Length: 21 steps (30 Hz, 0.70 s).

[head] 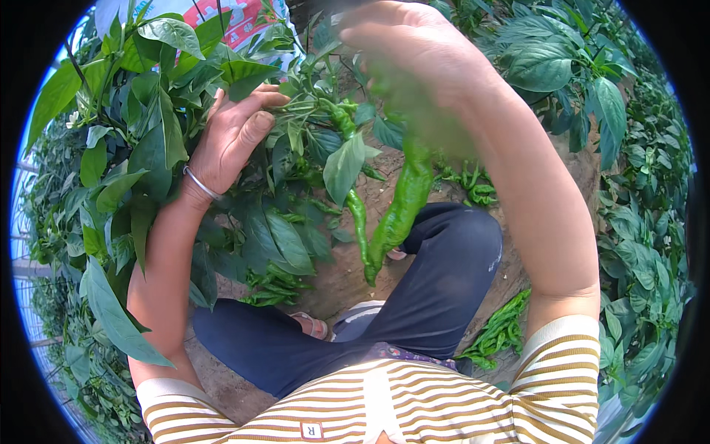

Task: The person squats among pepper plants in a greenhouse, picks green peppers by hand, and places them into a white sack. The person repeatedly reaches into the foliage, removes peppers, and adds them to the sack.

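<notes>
My left hand [236, 133], a metal bangle at its wrist, reaches into a leafy pepper plant [294, 244], its fingers around thin green stems partly hidden by leaves. A slim, twisted green pepper [358, 216] hangs just right of these stems. My right hand [402, 47] is blurred, raised at the top centre with its fingers curled to the left. Beneath its palm hangs a long, wrinkled green pepper [407, 188], its upper end blurred against the hand. The grip on it is partly hidden.
Green peppers lie in piles on the soil: by my left knee [274, 286], beyond my right knee [477, 186] and beside my right hip [499, 333]. A printed white and red sack [238, 25] stands behind the plant. More pepper plants [554, 61] line the right side.
</notes>
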Each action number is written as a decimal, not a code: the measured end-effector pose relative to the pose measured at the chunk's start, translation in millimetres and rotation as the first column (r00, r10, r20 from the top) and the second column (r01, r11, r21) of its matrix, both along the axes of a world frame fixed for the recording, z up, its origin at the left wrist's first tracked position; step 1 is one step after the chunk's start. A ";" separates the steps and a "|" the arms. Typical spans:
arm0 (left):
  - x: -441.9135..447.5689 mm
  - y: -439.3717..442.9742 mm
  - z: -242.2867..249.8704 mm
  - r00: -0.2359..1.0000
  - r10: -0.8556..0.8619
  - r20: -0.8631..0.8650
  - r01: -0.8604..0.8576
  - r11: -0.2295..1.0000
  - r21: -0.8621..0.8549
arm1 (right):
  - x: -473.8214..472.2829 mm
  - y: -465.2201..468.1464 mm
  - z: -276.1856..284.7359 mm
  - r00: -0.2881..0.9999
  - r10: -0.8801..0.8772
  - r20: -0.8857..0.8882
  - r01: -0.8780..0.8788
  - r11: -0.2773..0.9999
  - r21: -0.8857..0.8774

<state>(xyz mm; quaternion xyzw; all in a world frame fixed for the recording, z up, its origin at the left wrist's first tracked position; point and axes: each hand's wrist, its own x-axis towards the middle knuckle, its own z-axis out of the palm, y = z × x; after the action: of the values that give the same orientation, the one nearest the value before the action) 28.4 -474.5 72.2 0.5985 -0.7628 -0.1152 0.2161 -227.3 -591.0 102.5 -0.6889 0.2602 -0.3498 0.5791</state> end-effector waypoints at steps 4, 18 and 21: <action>-10.6 1.7 2.4 0.985 -0.079 -0.152 0.074 0.996 -0.044 | 80.6 17.7 -3.7 0.991 -0.091 -0.094 0.080 0.990 -0.112; -10.6 -3.2 -8.4 0.991 0.008 -0.137 -0.020 0.996 -0.084 | 69.8 8.9 -49.6 0.936 -0.204 0.287 0.242 0.965 -0.102; -4.9 3.3 -6.3 0.984 0.035 -0.175 -0.040 0.999 -0.028 | 39.0 -20.1 -72.4 0.957 -0.254 0.140 0.263 0.963 -0.056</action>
<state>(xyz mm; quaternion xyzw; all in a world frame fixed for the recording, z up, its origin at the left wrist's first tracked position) 23.5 -471.2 65.9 0.5968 -0.7313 -0.1512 0.2936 -188.4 -611.1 30.1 -0.6453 0.2963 -0.4765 0.5184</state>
